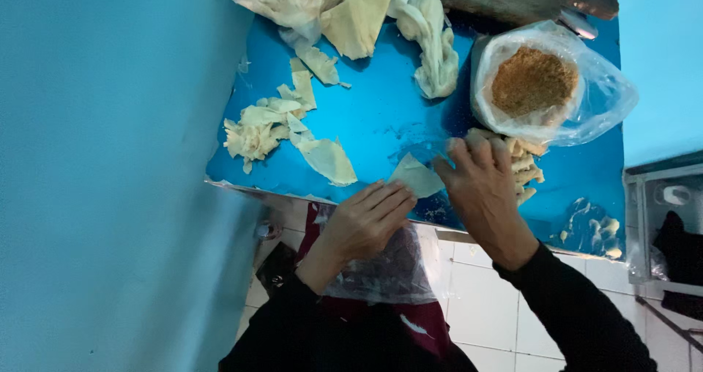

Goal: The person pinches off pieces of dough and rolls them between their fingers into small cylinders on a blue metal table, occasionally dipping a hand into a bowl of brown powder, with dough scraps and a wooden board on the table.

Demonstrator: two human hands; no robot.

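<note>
Left hand (366,222) lies flat, fingers pressed together, on a pale triangular dough sheet (416,176) at the blue worktop (388,116) edge. Right hand (480,181), grip spread, rests beside rolled pieces (526,168).

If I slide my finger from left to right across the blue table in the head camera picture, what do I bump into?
Pile of torn dough scraps → left hand → right hand → bag of brown crumbs → small bits at the table's corner.

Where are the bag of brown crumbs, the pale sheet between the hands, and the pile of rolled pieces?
Bag of brown crumbs (532,81): head view, on the crumb heap inside.
Pale sheet (416,176): head view, on its flat middle.
Pile of rolled pieces (527,168): head view, on the rolls beside the right hand (480,189).
</note>
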